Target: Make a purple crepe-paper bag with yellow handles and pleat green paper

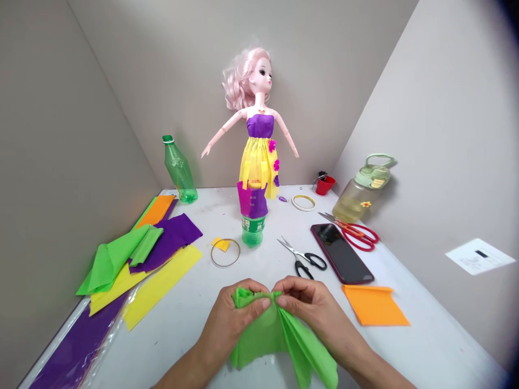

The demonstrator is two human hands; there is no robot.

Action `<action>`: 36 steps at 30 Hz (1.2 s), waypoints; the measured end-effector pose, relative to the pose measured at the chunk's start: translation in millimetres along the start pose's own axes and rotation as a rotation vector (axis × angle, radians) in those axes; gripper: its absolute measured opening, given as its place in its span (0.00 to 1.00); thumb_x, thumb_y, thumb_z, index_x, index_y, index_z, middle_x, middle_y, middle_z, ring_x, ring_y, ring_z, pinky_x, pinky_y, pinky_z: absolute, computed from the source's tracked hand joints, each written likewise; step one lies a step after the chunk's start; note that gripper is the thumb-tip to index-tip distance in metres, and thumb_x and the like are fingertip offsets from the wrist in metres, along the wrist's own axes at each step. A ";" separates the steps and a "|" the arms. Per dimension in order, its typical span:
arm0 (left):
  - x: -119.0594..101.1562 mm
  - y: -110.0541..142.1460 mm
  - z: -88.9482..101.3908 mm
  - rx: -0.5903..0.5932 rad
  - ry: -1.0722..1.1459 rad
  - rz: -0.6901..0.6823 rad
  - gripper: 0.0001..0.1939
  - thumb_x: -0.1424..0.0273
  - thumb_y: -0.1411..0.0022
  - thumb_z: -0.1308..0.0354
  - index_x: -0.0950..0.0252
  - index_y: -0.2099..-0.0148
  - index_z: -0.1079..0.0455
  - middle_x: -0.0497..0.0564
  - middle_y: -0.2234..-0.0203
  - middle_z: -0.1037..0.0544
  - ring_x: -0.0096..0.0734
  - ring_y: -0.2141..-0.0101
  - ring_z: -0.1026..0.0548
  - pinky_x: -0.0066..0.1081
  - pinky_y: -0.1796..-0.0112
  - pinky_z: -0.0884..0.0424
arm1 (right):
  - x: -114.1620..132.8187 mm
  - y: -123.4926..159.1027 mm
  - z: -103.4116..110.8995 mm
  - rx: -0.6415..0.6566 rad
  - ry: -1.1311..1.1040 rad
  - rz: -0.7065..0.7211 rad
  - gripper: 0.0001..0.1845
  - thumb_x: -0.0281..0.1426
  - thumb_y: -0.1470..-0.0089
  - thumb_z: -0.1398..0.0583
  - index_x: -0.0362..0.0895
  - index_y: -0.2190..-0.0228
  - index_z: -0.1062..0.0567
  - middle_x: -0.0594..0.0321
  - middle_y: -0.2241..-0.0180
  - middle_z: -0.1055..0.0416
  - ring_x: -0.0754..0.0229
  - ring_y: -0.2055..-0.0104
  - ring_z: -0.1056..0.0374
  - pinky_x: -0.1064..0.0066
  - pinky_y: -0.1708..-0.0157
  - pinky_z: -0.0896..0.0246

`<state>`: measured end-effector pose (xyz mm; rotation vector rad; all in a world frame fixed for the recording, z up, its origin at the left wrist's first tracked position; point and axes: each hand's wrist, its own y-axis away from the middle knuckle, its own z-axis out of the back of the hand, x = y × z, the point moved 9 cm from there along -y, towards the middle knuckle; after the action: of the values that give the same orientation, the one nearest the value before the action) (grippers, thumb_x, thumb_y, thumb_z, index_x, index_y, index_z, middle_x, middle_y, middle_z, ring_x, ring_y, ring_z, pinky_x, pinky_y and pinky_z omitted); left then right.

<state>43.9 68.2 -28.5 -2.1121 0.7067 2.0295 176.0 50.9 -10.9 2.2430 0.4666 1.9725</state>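
Note:
Between my two hands hangs a sheet of bright green crepe paper (263,332), its top edge gathered into folds. My left hand (239,310) pinches that edge between thumb and fingers, with a bunched part near the knuckles. Close beside it, my right hand (306,302) pinches the same edge, and pleats fan down below its thumb. Ahead stands a pink-haired doll (259,124) in a purple top and yellow skirt. In front of the doll's skirt is a green bottle (253,235) wrapped in magenta and purple paper.
Black-handled scissors (302,256), a phone (343,253), red-handled scissors (357,233) and an orange paper square (377,306) lie to the right. Coloured paper sheets (162,286) pile up at left. A wire ring (225,266), tape roll (303,203), green bottle (179,170) and water bottle (360,189) stand or lie farther back.

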 end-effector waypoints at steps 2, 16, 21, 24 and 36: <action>-1.6 0.2 0.5 -0.004 -0.018 -0.008 0.18 0.56 0.47 0.34 0.68 0.66 0.26 0.46 0.78 0.31 0.26 0.75 0.37 0.26 0.72 0.41 | 1.1 0.2 1.1 -0.008 0.004 0.012 0.14 0.39 0.56 0.30 0.41 0.73 0.22 0.66 0.76 0.31 0.64 0.72 0.40 0.73 0.71 0.46; 0.4 2.7 1.3 -0.050 -0.025 -0.002 0.19 0.55 0.45 0.36 0.68 0.67 0.27 0.44 0.80 0.34 0.23 0.77 0.39 0.24 0.74 0.42 | 2.3 2.0 -1.6 0.031 -0.003 0.043 0.14 0.39 0.54 0.31 0.41 0.74 0.24 0.68 0.78 0.34 0.66 0.74 0.43 0.74 0.73 0.49; -0.2 2.8 0.7 -0.078 -0.025 -0.016 0.18 0.56 0.46 0.35 0.67 0.68 0.27 0.44 0.81 0.34 0.23 0.77 0.39 0.24 0.74 0.42 | 3.1 2.0 -4.5 0.039 -0.012 0.046 0.14 0.40 0.56 0.30 0.41 0.75 0.23 0.69 0.79 0.35 0.66 0.74 0.44 0.74 0.73 0.50; 2.1 3.5 0.1 -0.094 -0.007 -0.009 0.17 0.56 0.47 0.34 0.67 0.68 0.28 0.44 0.81 0.34 0.23 0.77 0.40 0.23 0.75 0.42 | 2.3 1.5 -5.8 0.043 -0.007 0.048 0.15 0.40 0.56 0.30 0.41 0.75 0.23 0.68 0.78 0.35 0.65 0.74 0.43 0.73 0.72 0.49; 2.4 5.1 0.1 -0.124 -0.062 -0.029 0.17 0.55 0.47 0.35 0.66 0.69 0.28 0.43 0.81 0.37 0.23 0.78 0.42 0.23 0.76 0.44 | 1.4 2.9 -5.3 0.002 -0.012 0.049 0.18 0.41 0.59 0.29 0.41 0.75 0.25 0.68 0.78 0.34 0.66 0.74 0.42 0.73 0.73 0.48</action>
<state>41.7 63.2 -29.7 -2.0993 0.5513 2.1659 171.3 48.0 -8.0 2.2878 0.4159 1.9808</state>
